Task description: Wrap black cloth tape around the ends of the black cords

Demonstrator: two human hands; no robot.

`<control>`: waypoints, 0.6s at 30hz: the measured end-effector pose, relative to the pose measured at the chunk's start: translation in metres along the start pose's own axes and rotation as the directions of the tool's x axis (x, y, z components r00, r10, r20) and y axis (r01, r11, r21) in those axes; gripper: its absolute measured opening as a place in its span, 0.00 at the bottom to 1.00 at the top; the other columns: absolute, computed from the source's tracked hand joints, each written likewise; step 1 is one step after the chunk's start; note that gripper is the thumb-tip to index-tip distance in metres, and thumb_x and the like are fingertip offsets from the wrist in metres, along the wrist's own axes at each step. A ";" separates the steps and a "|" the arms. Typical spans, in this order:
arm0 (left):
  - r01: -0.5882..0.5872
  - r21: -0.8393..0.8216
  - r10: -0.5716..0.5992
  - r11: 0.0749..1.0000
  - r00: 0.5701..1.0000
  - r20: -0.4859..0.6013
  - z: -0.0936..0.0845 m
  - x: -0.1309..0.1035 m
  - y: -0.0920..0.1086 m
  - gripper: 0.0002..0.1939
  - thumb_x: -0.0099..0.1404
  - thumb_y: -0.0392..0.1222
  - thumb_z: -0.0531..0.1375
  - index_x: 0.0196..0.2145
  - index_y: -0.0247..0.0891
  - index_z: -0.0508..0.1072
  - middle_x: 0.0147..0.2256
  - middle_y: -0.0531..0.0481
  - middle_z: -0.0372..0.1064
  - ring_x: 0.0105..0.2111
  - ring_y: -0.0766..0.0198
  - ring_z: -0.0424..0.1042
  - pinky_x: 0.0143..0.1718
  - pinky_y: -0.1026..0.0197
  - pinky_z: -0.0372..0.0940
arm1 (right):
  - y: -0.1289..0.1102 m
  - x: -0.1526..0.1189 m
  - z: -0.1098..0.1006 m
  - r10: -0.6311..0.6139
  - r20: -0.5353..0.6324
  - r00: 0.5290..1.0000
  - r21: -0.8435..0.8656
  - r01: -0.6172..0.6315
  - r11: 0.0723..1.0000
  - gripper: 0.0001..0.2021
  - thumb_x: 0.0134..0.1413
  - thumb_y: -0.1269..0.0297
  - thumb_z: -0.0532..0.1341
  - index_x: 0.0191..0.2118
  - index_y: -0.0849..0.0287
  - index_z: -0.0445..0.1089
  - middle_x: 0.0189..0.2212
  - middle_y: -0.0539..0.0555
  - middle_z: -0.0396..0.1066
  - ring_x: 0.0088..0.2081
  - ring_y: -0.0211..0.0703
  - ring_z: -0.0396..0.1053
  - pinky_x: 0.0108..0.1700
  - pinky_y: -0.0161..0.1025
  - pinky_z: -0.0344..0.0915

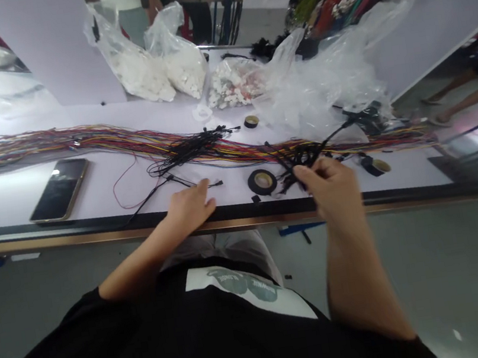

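Near the front edge of the table, my left hand [189, 209] lies palm down with its forefinger stretched out and thumb apart. It rests over a thin black cable [151, 193] whose small connector [220, 183] shows just past the fingertips. My right hand [333, 184] is closed in a pinch on black cable ends [305, 154], at the bunch lying across the wire bundle. Its fingertips partly hide what they grip. A roll of black tape [261, 182] lies flat between my hands. The long bundle of coloured wires [125, 137] runs behind both hands.
A phone [60, 191] lies at the left. Bags of white connectors [138, 74] and a bag of mixed small parts [236, 82] stand behind the wires. Crumpled clear plastic [319, 83] covers the back right. Smaller tape rolls [251, 121] lie nearby. People stand beyond the table.
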State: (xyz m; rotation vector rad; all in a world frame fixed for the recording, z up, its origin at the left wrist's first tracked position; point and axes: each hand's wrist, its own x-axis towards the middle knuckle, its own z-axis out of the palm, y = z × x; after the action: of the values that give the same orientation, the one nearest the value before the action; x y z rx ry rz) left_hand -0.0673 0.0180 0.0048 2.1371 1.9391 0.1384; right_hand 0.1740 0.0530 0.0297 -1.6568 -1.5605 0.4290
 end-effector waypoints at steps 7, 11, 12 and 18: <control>0.039 0.000 -0.038 0.999 0.989 -0.142 -0.001 0.032 -0.048 0.17 0.62 0.39 0.53 0.48 0.37 0.70 0.47 0.43 0.70 0.47 0.54 0.69 0.47 0.56 0.62 | 0.025 0.054 -0.025 0.201 -0.039 0.979 -0.615 -0.182 0.767 0.15 0.47 0.53 0.62 0.38 0.58 0.69 0.26 0.58 0.68 0.33 0.54 0.67 0.35 0.49 0.55; -0.167 0.011 0.167 0.986 0.980 -0.109 0.010 0.040 -0.043 0.12 0.62 0.40 0.55 0.42 0.37 0.74 0.43 0.44 0.71 0.46 0.56 0.68 0.47 0.57 0.61 | 0.023 0.022 0.014 -0.037 0.195 0.980 -0.372 0.109 0.922 0.15 0.50 0.61 0.59 0.45 0.57 0.69 0.34 0.57 0.74 0.36 0.50 0.70 0.39 0.47 0.62; -0.182 0.023 0.184 0.983 0.976 -0.121 0.013 0.040 -0.042 0.11 0.62 0.39 0.54 0.39 0.37 0.74 0.40 0.44 0.71 0.44 0.56 0.68 0.46 0.57 0.61 | 0.024 0.014 0.023 -0.137 0.309 0.941 -0.312 0.236 0.920 0.14 0.49 0.61 0.59 0.44 0.57 0.70 0.36 0.57 0.74 0.37 0.50 0.70 0.40 0.47 0.64; -0.268 0.088 0.282 0.959 0.917 -0.281 0.019 0.038 -0.042 0.10 0.62 0.32 0.52 0.30 0.34 0.73 0.34 0.40 0.71 0.43 0.53 0.66 0.44 0.52 0.58 | 0.032 -0.013 0.051 -0.377 0.434 0.818 -0.372 0.544 0.752 0.16 0.49 0.68 0.57 0.45 0.64 0.70 0.46 0.63 0.72 0.48 0.59 0.65 0.50 0.54 0.60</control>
State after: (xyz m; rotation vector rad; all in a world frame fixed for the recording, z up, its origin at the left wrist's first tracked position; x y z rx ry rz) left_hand -0.0990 0.0567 -0.0278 2.5361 1.7844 0.4898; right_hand 0.1571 0.0598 -0.0289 -1.4974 -2.4245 0.0388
